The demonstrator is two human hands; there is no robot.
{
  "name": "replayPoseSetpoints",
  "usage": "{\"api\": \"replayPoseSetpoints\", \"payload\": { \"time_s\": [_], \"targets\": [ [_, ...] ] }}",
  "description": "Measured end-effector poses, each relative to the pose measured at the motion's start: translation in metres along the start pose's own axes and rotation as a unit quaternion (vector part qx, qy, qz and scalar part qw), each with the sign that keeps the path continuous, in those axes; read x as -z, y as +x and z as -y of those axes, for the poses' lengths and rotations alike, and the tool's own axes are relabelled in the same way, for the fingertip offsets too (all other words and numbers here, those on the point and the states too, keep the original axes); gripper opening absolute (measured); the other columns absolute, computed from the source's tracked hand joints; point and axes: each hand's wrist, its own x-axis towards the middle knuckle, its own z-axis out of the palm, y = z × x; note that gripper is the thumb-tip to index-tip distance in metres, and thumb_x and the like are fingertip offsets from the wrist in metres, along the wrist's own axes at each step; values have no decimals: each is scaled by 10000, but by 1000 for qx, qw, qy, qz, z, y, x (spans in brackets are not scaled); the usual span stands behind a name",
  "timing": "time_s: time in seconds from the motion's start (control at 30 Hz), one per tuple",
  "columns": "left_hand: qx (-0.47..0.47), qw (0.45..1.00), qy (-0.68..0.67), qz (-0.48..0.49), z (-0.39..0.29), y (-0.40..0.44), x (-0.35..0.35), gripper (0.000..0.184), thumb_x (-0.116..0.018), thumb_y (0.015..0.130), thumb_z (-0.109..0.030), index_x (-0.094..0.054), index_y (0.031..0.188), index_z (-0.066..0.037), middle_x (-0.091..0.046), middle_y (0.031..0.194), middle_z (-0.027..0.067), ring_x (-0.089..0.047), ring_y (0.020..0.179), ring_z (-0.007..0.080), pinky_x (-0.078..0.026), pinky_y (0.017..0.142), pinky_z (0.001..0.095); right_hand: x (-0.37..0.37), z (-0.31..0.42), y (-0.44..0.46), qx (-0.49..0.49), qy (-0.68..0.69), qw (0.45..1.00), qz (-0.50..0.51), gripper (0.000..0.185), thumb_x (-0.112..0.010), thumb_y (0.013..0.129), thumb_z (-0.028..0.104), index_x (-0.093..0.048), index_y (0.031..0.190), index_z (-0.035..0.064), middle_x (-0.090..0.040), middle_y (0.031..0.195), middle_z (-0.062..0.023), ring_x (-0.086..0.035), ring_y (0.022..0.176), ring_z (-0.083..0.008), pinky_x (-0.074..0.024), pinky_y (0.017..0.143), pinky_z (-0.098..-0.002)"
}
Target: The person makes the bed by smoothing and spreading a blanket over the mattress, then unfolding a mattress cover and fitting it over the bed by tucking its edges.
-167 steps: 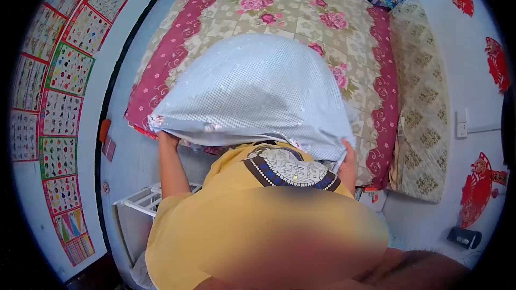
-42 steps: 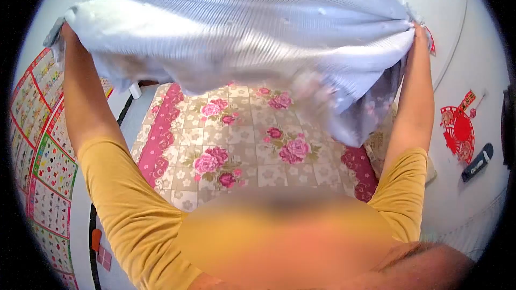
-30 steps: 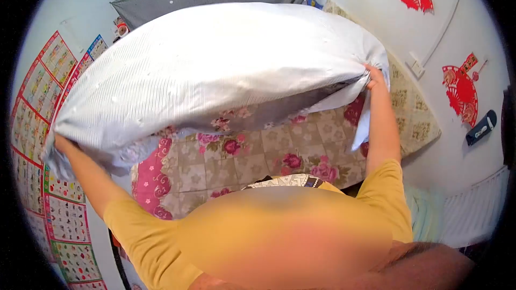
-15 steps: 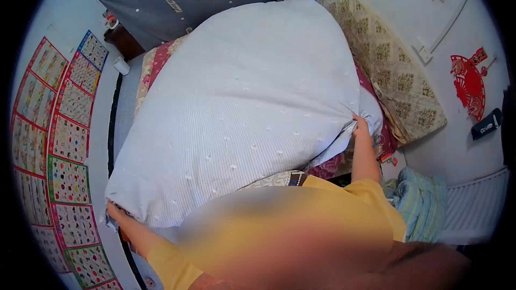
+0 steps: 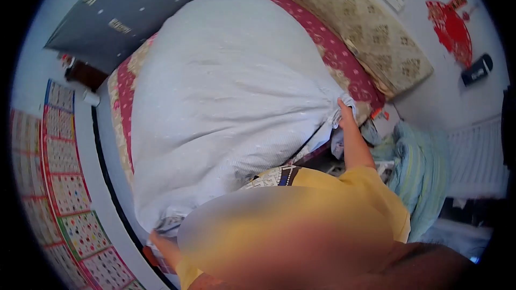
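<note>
A large pale quilt (image 5: 215,96) with fine stripes and small tufts spreads across the bed, puffed up in the middle. At its right edge my right hand (image 5: 345,113) is closed on a bunched corner, and creases run from there across the cloth. My left hand (image 5: 157,239) grips the near-left corner, low beside my body; part of its fingers is hard to make out. Beneath the quilt a red floral bedsheet (image 5: 355,75) shows along the right and left sides of the bed.
A beige patterned mattress (image 5: 371,32) leans on the right wall. A grey dotted cloth (image 5: 145,11) hangs at the back. Beside me on the right is a striped, folded green-blue blanket (image 5: 422,166). Picture charts (image 5: 70,193) cover the left wall; a small dark cabinet (image 5: 88,74) stands nearby.
Both hands have drawn closer together, the left one inward toward my body. The quilt has shifted left and towards me, baring more bedsheet on the right. My view has turned too.
</note>
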Motion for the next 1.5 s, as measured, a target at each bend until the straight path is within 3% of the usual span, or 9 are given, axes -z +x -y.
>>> {"api": "replayPoseSetpoints", "payload": {
  "time_s": [0.27,0.47,0.7,0.97,1.17,1.23,1.33,1.4,1.5],
  "targets": [
    [-234,822,246,457,-39,-187,-82,402,-573,841,-227,-562,1183,-17,-633,1041,164,-626,895,272,-489,802,351,163,-91,-8,-93,-382,918,-59,515,-640,802,205,-498,1259,16,-552,1223,-176,-556,1074,-328,-475,877,-417],
    [-434,634,186,613,-190,-330,-167,405,-580,838,-212,-556,1196,-25,-634,1031,166,-628,887,266,-488,795,344,222,-111,29,-280,-765,573,93,436,-587,809,259,-594,1189,46,-524,1273,-199,-520,1147,-343,-446,925,-400],
    [-458,541,123,694,-393,-519,-171,311,-547,900,-175,-574,1184,-54,-656,961,136,-630,885,249,-487,782,341,218,-62,136,-19,-648,751,-122,249,-494,850,160,-608,1022,20,-617,1008,-228,-586,945,-401,-472,807,-477],
    [-611,389,77,685,-513,-737,-205,254,-535,922,-180,-603,1120,-36,-644,1033,163,-619,961,291,-481,826,360,249,-35,286,102,-601,748,-263,360,-558,861,175,-545,1190,32,-608,1068,-206,-590,958,-366,-470,857,-447],
    [-703,272,-29,657,-563,-925,-280,328,-540,859,-45,-556,1185,-79,-597,1110,144,-569,1022,334,-472,846,382,218,-45,300,20,-539,841,36,283,-580,812,100,-587,1086,30,-592,1083,-194,-552,1000,-360,-459,833,-427],
    [-753,204,-98,618,-568,-979,-310,435,-538,828,-34,-511,1254,-115,-553,1207,129,-515,1125,331,-444,915,390,193,-39,252,220,-570,788,78,165,-572,791,62,-595,949,23,-569,1029,-161,-555,923,-340,-473,748,-430],
    [-920,-4,-102,378,-540,-1024,-365,510,-547,805,-62,-473,1304,-141,-521,1265,107,-458,1209,312,-403,977,405,183,-16,197,181,-562,795,140,183,-594,807,111,-587,975,39,-559,1065,-158,-556,954,-329,-469,781,-419],
    [-911,-121,139,369,-533,-1033,-368,470,-560,793,-113,-527,1260,-148,-560,1214,90,-523,1142,303,-426,946,424,192,-12,176,181,-494,843,111,214,-596,840,167,-580,1022,56,-555,1084,-162,-555,972,-329,-464,817,-408],
    [-822,-194,330,421,-526,-1034,-370,375,-589,783,-169,-602,1156,-137,-608,1111,102,-576,1045,315,-460,878,421,227,-29,182,-116,-363,892,245,281,-549,895,243,-554,1132,91,-567,1105,-150,-553,1027,-319,-449,876,-400]
  ]
}}
